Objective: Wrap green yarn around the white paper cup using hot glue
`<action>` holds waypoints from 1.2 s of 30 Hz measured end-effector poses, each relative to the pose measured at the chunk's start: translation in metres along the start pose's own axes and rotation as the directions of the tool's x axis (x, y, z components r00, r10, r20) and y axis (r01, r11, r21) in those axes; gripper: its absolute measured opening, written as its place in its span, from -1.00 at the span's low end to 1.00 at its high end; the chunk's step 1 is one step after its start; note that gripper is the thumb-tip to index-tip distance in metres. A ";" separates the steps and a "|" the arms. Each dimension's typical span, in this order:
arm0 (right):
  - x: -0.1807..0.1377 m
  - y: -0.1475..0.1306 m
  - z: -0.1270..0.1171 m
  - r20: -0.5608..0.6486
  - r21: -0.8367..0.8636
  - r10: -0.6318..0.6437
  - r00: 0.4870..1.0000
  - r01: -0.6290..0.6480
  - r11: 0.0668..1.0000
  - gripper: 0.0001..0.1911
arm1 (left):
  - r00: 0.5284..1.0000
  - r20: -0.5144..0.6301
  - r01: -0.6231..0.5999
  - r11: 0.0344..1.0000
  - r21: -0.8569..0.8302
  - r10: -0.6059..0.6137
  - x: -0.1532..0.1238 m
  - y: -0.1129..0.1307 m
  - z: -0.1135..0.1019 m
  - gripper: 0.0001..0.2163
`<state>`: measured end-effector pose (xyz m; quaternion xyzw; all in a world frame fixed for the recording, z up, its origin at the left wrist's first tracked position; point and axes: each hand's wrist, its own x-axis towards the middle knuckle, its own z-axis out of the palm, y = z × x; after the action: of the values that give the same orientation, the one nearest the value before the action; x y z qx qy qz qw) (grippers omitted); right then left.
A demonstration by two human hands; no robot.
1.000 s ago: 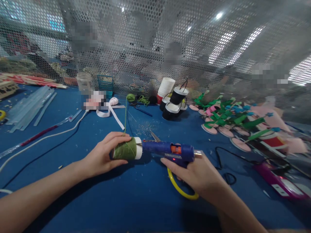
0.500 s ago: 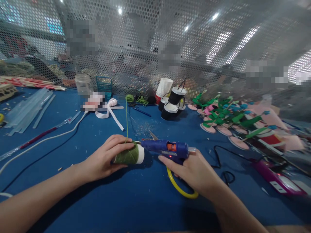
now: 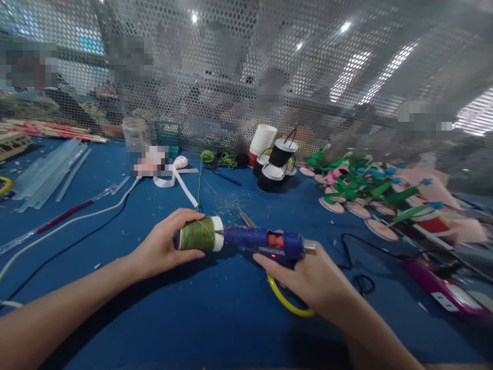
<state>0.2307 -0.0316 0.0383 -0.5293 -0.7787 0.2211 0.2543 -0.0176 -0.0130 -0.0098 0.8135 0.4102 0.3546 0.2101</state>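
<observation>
My left hand (image 3: 168,241) is closed around a paper cup (image 3: 219,234) lying on its side, wound with green yarn (image 3: 197,234) except for a white band at its right end. A strand runs from the cup up to a green yarn ball (image 3: 207,155) at the back. In my right hand (image 3: 304,277) is a blue glue gun (image 3: 265,241), a clear glue stick showing at its rear and a red light on its side. Its nozzle points left, at the white band; whether it touches cannot be made out. Scissors (image 3: 246,218) lie partly hidden behind the gun, with a yellow handle below.
Stacked white cups (image 3: 263,137) and black-wrapped cups (image 3: 271,174) stand at the back. Green paper plants on pink discs (image 3: 357,209) crowd the right, near a purple power strip (image 3: 442,288). Glue sticks (image 3: 54,172) and a white cord (image 3: 103,210) lie left. A perforated metal screen (image 3: 223,77) rises behind.
The cup has turned in my left hand, showing more of its wound yarn, and the fingers have shifted back to the left. The glue gun stays close to the white band.
</observation>
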 end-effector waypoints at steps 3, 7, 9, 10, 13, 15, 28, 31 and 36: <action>0.000 0.003 0.001 0.031 -0.033 -0.020 0.999 0.021 0.999 -0.78 | 0.994 -0.011 0.108 0.992 -0.071 -0.109 0.001 0.001 0.000 -0.56; -0.001 0.006 0.002 0.050 -0.032 -0.050 0.997 0.052 0.998 -0.80 | 0.965 0.030 0.262 0.941 -0.214 -0.262 0.001 0.002 0.001 -0.53; -0.001 0.008 0.003 0.043 -0.026 -0.067 0.997 0.068 0.997 -0.81 | 0.946 0.062 0.323 0.905 -0.276 -0.319 0.001 0.003 0.001 -0.51; -0.001 0.008 0.003 0.042 -0.022 -0.072 0.997 0.073 0.997 -0.82 | 0.937 0.074 0.347 0.889 -0.300 -0.341 0.002 0.003 0.001 -0.50; -0.001 0.006 0.002 0.049 -0.015 -0.057 0.997 0.058 0.998 -0.81 | 0.918 0.101 0.392 0.844 -0.366 -0.383 0.002 0.004 0.001 -0.48; -0.001 0.003 0.001 0.059 -0.010 -0.037 0.998 0.037 0.999 -0.81 | 0.913 0.115 0.404 0.823 -0.400 -0.392 0.002 0.004 0.001 -0.49; 0.029 0.006 -0.007 0.030 0.407 0.159 0.987 -0.157 0.900 -0.75 | 0.992 -0.049 0.111 0.991 -0.078 -0.115 -0.002 -0.002 0.000 -0.57; 0.053 0.020 -0.009 -0.041 0.359 0.264 0.964 -0.233 0.904 -0.77 | 0.996 -0.040 0.074 0.997 -0.017 -0.075 -0.002 -0.002 -0.002 -0.58; 0.090 0.054 0.001 -0.020 0.267 0.389 0.921 -0.370 0.890 -0.70 | 0.999 -0.036 0.002 0.999 0.038 -0.001 -0.003 0.000 0.000 -0.57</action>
<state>0.2410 0.0707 0.0190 -0.6414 -0.6149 0.3464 0.3009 -0.0191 -0.0150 -0.0111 0.8105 0.4214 0.3611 0.1872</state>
